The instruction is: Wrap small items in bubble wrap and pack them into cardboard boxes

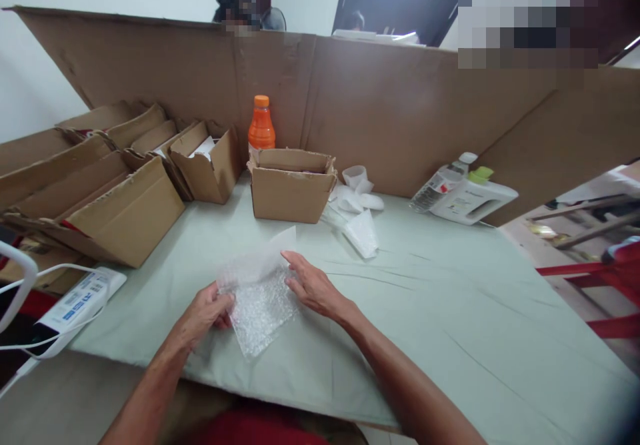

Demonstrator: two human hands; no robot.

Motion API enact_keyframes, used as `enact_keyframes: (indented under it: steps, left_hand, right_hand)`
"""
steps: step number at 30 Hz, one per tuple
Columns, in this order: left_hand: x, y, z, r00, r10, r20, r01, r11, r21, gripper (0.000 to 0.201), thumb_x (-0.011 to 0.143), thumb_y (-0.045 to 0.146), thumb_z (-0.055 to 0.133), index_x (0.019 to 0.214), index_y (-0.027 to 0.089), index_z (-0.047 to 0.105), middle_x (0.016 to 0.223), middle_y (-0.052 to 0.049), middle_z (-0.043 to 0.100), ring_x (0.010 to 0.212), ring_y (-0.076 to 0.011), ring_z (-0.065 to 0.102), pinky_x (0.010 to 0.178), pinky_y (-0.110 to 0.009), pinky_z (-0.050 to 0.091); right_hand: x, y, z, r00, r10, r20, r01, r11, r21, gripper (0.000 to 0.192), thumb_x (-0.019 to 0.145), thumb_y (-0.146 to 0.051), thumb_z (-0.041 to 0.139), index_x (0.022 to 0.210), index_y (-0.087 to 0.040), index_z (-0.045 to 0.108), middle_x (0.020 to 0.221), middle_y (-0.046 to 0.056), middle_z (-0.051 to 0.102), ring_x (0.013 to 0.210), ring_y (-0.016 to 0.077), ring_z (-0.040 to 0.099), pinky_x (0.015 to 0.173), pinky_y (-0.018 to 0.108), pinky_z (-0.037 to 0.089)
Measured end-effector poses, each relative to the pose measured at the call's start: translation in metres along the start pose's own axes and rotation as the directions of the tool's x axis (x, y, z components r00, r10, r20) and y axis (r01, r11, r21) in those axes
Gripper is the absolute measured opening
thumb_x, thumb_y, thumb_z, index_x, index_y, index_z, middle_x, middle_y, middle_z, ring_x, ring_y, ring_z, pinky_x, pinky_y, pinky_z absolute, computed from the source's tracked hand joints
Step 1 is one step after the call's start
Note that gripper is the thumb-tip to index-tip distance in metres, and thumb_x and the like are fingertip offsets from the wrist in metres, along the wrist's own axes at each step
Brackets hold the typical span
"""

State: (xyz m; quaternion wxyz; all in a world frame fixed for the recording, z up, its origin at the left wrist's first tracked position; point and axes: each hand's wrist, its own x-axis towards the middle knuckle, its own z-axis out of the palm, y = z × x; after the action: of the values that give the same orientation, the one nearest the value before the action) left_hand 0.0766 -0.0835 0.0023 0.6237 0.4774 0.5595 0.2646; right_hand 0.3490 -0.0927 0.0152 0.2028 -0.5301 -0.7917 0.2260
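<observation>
A clear bubble wrap bag [265,315] is held up over the near part of the table, its upper flap standing raised. My left hand [213,308] grips its left edge, thumb in front and the other fingers curled behind. At the upper right side of the bag is my right hand [313,285], thumb and fingers spread apart beside the flap; its fingertips come up to the plastic. Whether anything lies inside the bag I cannot tell.
Ahead stands an open cardboard box [290,195], with an orange bottle [261,128] behind it. White foam and bubble wrap pieces [363,231] lie to its right. Several cardboard bins [130,211] fill the left. A water bottle [443,181] and white jug [470,201] lean against the cardboard wall [400,111].
</observation>
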Motion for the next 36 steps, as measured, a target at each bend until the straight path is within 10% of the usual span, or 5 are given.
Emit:
enact_keyframes:
  steps: [8,15,20,26,36]
  left_hand:
    - [-0.026,-0.033,-0.024,0.879,0.340,-0.334,-0.212,0.907,0.364,0.053,0.078,0.041,0.057,0.123,0.014,0.061,0.085,-0.005,0.069,0.079,-0.0205,0.067,0.063,-0.028,0.052]
    - [-0.025,-0.037,-0.007,0.823,0.553,0.128,-0.520,0.644,0.562,0.065,0.064,0.013,0.048,0.125,0.023,0.068,0.140,-0.008,0.061,0.136,-0.0299,0.049,0.116,-0.048,0.039]
    - [-0.042,-0.044,-0.016,0.860,0.441,0.256,-0.508,0.693,0.512,0.083,0.062,0.009,0.051,0.142,0.030,0.056,0.151,-0.003,0.051,0.144,-0.0305,0.039,0.121,-0.053,0.029]
    - [-0.048,-0.044,0.002,0.905,0.420,-0.072,-0.371,0.860,0.351,0.032,0.080,0.038,0.062,0.104,0.023,0.077,0.113,-0.009,0.074,0.109,-0.0294,0.067,0.099,-0.042,0.052]
    - [-0.028,-0.040,-0.005,0.900,0.253,-0.355,-0.206,0.965,0.164,0.043,0.074,0.050,0.067,0.099,0.016,0.074,0.099,-0.009,0.077,0.094,-0.0268,0.070,0.086,-0.034,0.055]
  right_hand:
    - [-0.041,0.025,-0.009,0.990,-0.095,0.103,0.116,0.969,-0.218,0.061,0.079,-0.002,0.052,0.136,-0.022,0.057,0.147,0.011,0.053,0.137,0.0247,0.047,0.109,0.048,0.041]
    - [-0.024,0.029,0.018,0.987,-0.102,-0.126,0.074,0.975,-0.208,0.024,0.094,-0.012,0.052,0.105,-0.019,0.071,0.122,0.012,0.070,0.117,0.0260,0.062,0.094,0.043,0.048]
    - [-0.025,0.004,-0.004,0.999,0.003,-0.032,-0.006,0.996,-0.091,0.020,0.095,-0.021,0.053,0.102,-0.021,0.071,0.099,0.006,0.076,0.094,0.0227,0.068,0.091,0.041,0.048]
    - [-0.025,-0.013,-0.021,0.984,0.120,0.129,-0.157,0.930,0.334,0.028,0.094,-0.037,0.056,0.115,-0.025,0.067,0.102,0.004,0.074,0.095,0.0215,0.066,0.081,0.034,0.051]
    - [-0.027,0.019,0.007,0.981,0.138,0.137,-0.194,0.684,0.703,0.078,0.074,-0.049,0.077,0.141,-0.021,0.047,0.110,0.007,0.067,0.102,0.0217,0.063,0.090,0.036,0.050]
